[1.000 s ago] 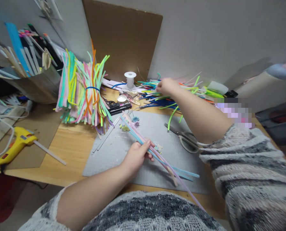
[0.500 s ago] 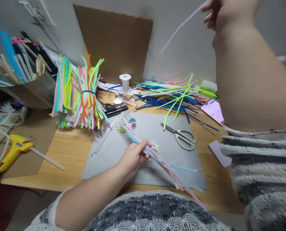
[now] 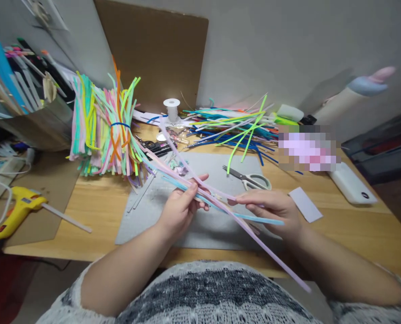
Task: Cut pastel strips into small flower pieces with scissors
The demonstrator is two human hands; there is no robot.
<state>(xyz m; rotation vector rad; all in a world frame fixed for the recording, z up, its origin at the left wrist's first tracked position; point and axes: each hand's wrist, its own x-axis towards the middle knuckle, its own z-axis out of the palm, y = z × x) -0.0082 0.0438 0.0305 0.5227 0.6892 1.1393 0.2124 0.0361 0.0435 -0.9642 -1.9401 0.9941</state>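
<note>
A yellow glue gun [image 3: 20,205] lies at left, and a white spool [image 3: 172,111] stands before a cardboard panel [image 3: 153,51].

Hands [image 3: 180,206] [image 3: 274,209] — two, spool [image 3: 171,109] — one, one mat [image 3: 138,227]

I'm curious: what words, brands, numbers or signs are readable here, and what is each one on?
None can be read for certain.
Yellow glue gun: a small dark marking on its body, too small and blurred to read.
White oblong object at the right: a dark round mark, too small to make out.
Pixelated patch behind that object: any writing is blocked out.
</note>
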